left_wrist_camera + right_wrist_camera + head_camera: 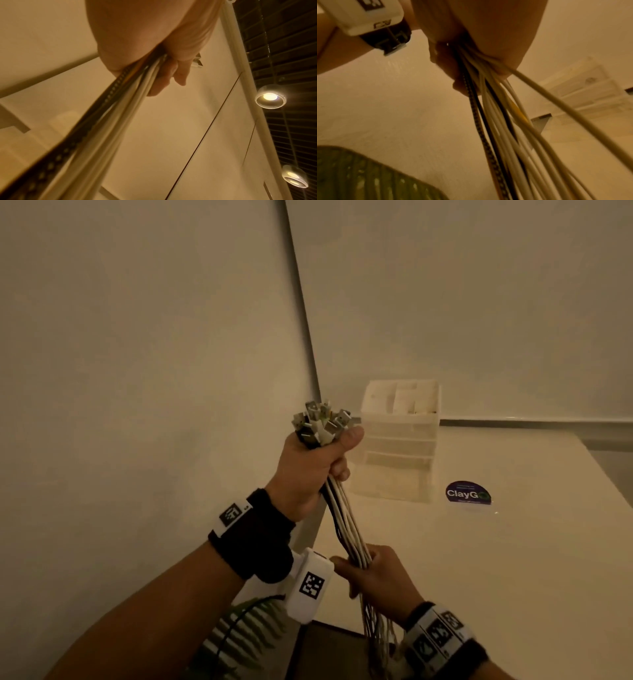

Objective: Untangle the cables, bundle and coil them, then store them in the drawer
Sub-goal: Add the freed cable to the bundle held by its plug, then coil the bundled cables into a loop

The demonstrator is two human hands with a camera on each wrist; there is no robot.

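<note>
Drawer unit (399, 446) against back wall (479, 302)

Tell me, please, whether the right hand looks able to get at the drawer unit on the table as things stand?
Probably not yet. The right hand grips the cable bundle low down, and the left hand grips it just under the plugs. The drawer unit stands beyond on the table, with nothing between, but the hand would have to let go first.
</note>
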